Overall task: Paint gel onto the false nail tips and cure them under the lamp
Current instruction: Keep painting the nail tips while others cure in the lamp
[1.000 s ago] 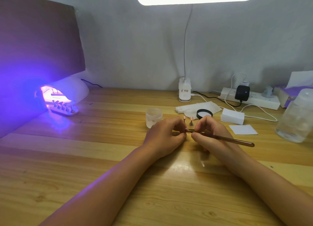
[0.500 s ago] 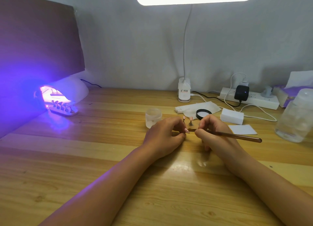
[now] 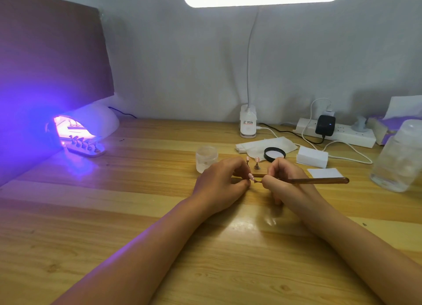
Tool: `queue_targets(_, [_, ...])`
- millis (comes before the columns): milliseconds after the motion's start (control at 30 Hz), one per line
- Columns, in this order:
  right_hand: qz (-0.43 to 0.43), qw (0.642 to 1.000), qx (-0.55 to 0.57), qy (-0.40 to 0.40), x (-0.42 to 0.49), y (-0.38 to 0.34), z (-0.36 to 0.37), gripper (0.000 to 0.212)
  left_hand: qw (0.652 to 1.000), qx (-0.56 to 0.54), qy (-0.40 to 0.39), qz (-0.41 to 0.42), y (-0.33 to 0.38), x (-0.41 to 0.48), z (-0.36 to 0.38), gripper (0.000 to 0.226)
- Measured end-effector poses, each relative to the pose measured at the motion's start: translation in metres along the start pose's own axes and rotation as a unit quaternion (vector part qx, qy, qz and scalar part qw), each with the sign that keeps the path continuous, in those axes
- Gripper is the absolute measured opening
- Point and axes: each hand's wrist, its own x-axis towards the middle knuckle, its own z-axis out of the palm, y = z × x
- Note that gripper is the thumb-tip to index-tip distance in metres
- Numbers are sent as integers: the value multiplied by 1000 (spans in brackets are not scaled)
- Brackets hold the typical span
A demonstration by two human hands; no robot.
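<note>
The far end of my brush (image 3: pixel 319 180) is sitting higher than a moment ago, so the handle is lying almost level, while its bristles are staying at the pink nail tip (image 3: pixel 251 176). My right hand (image 3: pixel 286 183) is pinching the brush near its front. My left hand (image 3: pixel 220 181) is pinching the nail tip with curled fingers, at the middle of the table (image 3: pixel 137 213), well apart from the glowing curing lamp (image 3: pixel 98 122) at the left.

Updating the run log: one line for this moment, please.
step: painting gel | left hand: pinches nail tip | right hand: holds brush against it | curing lamp: lit, tip rack at its mouth
</note>
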Motion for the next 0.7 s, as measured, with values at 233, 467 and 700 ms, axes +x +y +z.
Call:
queue_targets(233, [4,998,57,19,0,1,-2,8,1000,2,-6,-2,0,0,0,13])
queue_targets(467, [-1,1000,10,-17,0,1,0,9,1000,13,-5,-11,0,-1,-1,13])
queue_targets(700, [3,999,48,7,-1,0,-1,8,1000,0,-10,-7,1,-1,-1,8])
